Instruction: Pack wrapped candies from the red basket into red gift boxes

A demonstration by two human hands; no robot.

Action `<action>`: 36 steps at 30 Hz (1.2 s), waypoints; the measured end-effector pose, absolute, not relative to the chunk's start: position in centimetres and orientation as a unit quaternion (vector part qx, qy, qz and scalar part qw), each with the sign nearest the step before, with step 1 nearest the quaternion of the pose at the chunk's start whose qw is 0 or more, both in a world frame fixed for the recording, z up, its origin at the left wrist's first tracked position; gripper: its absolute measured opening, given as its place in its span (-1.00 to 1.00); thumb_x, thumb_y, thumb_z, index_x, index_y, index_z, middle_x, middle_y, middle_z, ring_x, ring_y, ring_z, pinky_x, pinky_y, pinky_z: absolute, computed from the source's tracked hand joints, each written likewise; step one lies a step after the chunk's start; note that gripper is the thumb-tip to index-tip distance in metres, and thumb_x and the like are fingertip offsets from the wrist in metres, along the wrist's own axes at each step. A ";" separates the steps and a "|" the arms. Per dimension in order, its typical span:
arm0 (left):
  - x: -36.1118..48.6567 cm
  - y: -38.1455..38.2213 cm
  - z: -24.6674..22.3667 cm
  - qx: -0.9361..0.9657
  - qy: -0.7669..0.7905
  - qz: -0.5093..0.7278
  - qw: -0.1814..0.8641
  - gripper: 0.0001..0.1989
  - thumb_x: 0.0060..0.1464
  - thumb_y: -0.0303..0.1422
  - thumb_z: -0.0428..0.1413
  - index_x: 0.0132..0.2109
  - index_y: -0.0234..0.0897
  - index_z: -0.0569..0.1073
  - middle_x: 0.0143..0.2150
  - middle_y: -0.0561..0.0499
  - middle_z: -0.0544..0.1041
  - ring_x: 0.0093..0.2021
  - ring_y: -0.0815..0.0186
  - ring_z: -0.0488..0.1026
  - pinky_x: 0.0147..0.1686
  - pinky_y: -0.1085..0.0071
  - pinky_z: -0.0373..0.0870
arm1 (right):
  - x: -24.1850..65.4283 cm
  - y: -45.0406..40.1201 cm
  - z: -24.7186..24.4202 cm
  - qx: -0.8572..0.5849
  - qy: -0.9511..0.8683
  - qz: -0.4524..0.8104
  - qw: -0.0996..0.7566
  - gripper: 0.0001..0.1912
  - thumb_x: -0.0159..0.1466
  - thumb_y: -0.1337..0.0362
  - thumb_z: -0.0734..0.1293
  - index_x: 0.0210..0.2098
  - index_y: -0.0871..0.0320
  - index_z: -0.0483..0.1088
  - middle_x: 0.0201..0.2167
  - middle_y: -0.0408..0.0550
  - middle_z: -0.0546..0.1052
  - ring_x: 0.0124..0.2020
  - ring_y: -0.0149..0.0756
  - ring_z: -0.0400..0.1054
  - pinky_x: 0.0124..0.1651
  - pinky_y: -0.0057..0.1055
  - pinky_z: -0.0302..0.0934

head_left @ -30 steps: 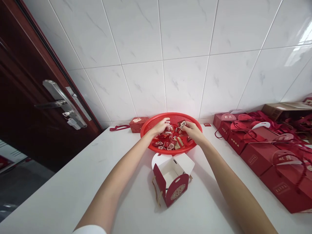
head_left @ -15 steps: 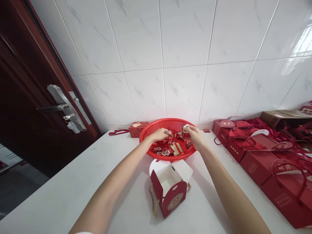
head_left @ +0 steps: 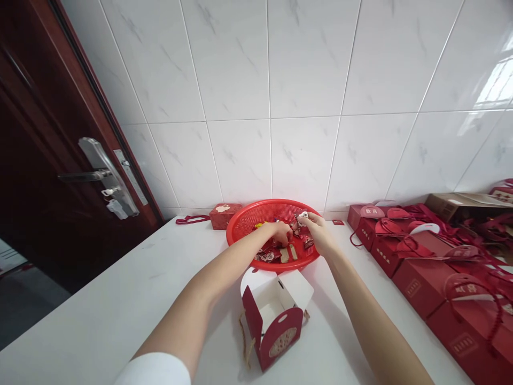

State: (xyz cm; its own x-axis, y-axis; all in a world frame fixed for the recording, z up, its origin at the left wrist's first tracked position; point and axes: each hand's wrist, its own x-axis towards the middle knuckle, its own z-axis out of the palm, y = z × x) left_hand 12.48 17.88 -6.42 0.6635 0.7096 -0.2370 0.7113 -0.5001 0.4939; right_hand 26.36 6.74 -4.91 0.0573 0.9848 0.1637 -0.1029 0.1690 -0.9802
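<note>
Several wrapped candies (head_left: pixel 267 256) lie in a red plastic basket (head_left: pixel 244 214) by the wall. My left hand (head_left: pixel 281 233) is down among them, fingers curled and pointing into the pile; what they grip, if anything, is hidden. At the basket's right side my right hand (head_left: pixel 318 232) pinches a dark red candy packet (head_left: pixel 301 216) with white lettering. Just in front of the basket stands a small red gift box (head_left: pixel 276 331) with white inside, its flaps open and a twine cord at each side. No candy shows inside it.
Rows of red gift boxes (head_left: pixel 417 283) with ribbon handles fill the table's right side. An open cardboard box (head_left: pixel 457 200) sits behind them. A small red box (head_left: pixel 224 216) and a red ribbon (head_left: pixel 192 219) lie left of the basket. A dark door (head_left: pixel 48 133) stands at left.
My left hand has reached further right and deeper into the candies. My right hand stays at the basket's right side with its packet. The view has shifted slightly.
</note>
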 end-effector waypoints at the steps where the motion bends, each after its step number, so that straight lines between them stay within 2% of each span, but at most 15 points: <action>1: 12.2 18.1 -6.5 0.866 0.412 0.000 0.284 -0.78 -0.46 -0.58 0.29 -0.64 -0.18 0.46 -0.66 0.08 0.39 -0.54 0.22 0.37 -0.39 0.32 0.34 | 26.3 6.7 -4.9 -0.440 -0.500 0.472 0.578 -0.67 0.07 -0.01 0.43 -0.46 0.08 0.32 -0.48 -0.12 0.56 -0.43 -0.24 0.44 -0.31 -0.33 0.31; 4: 10.5 18.8 -6.0 0.864 0.419 0.030 0.278 -0.77 -0.44 -0.47 0.37 -0.65 -0.18 0.44 -0.68 0.11 0.38 -0.56 0.28 0.33 -0.43 0.39 0.31 | 26.3 6.7 -4.8 -0.438 -0.497 0.476 0.578 -0.70 0.08 0.02 0.44 -0.45 0.08 0.34 -0.48 -0.12 0.56 -0.42 -0.24 0.44 -0.29 -0.33 0.32; 7: 8.8 19.0 -5.0 0.860 0.419 0.084 0.280 -0.79 -0.34 -0.35 0.39 -0.59 -0.18 0.48 -0.61 0.10 0.44 -0.55 0.31 0.33 -0.46 0.42 0.28 | 26.2 6.7 -4.8 -0.438 -0.486 0.481 0.583 -0.73 0.09 0.05 0.42 -0.45 0.08 0.34 -0.49 -0.12 0.56 -0.41 -0.23 0.45 -0.27 -0.32 0.34; 11: 7.8 18.6 -4.1 0.851 0.404 0.164 0.292 -0.85 -0.23 -0.34 0.34 -0.52 -0.19 0.50 -0.51 0.08 0.51 -0.50 0.30 0.38 -0.45 0.42 0.28 | 26.1 6.9 -4.9 -0.443 -0.468 0.481 0.595 -0.77 0.09 0.08 0.40 -0.43 0.07 0.34 -0.48 -0.11 0.58 -0.38 -0.20 0.50 -0.23 -0.28 0.40; 16: 8.2 17.9 -3.4 0.830 0.360 0.282 0.320 -0.95 -0.16 -0.43 0.23 -0.42 -0.23 0.55 -0.38 0.03 0.60 -0.33 0.26 0.51 -0.30 0.40 0.41 | 26.0 7.3 -5.2 -0.451 -0.443 0.471 0.616 -0.72 0.07 0.04 0.41 -0.36 0.07 0.35 -0.46 -0.09 0.59 -0.40 -0.16 0.52 -0.26 -0.23 0.45; 21: 8.4 17.5 -3.0 0.792 0.338 0.385 0.333 -0.90 -0.13 -0.48 0.16 -0.40 -0.29 0.58 -0.32 -0.02 0.63 -0.22 0.22 0.55 -0.10 0.32 0.47 | 26.2 7.5 -5.2 -0.455 -0.419 0.460 0.636 -0.69 0.06 0.03 0.42 -0.35 0.08 0.33 -0.43 -0.09 0.59 -0.42 -0.19 0.52 -0.29 -0.25 0.46; 27: 9.0 16.7 -2.9 0.764 0.297 0.425 0.384 -0.80 -0.05 -0.37 0.20 -0.26 -0.33 0.64 -0.19 -0.09 0.68 -0.10 0.14 0.58 0.02 0.22 0.48 | 26.1 7.1 -4.9 -0.449 -0.414 0.470 0.638 -0.61 -0.04 0.07 0.53 -0.37 0.09 0.35 -0.43 -0.13 0.57 -0.45 -0.28 0.49 -0.28 -0.28 0.48; 30: 9.6 16.3 -2.9 0.758 0.279 0.422 0.411 -0.75 -0.09 -0.36 0.24 -0.21 -0.32 0.66 -0.13 -0.10 0.69 -0.04 0.11 0.58 0.07 0.19 0.46 | 26.0 7.0 -4.7 -0.441 -0.414 0.472 0.641 -0.57 -0.12 0.12 0.57 -0.35 0.11 0.38 -0.40 -0.14 0.58 -0.44 -0.30 0.48 -0.26 -0.28 0.48; 36: 10.2 15.6 -3.0 0.744 0.258 0.408 0.462 -0.71 -0.10 -0.33 0.29 -0.18 -0.33 0.65 -0.11 -0.11 0.68 -0.04 0.11 0.59 0.07 0.17 0.46 | 25.9 7.0 -5.0 -0.433 -0.409 0.458 0.660 -0.61 -0.15 0.23 0.53 -0.35 0.11 0.40 -0.43 -0.18 0.56 -0.41 -0.28 0.47 -0.23 -0.27 0.45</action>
State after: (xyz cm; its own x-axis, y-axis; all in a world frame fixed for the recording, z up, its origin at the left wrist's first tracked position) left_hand 10.22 15.61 -2.97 0.5334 0.7612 0.3689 0.0069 -0.4400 0.8980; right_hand 25.88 6.99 -4.96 0.2465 0.9586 0.1429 -0.2511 0.2055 -0.9459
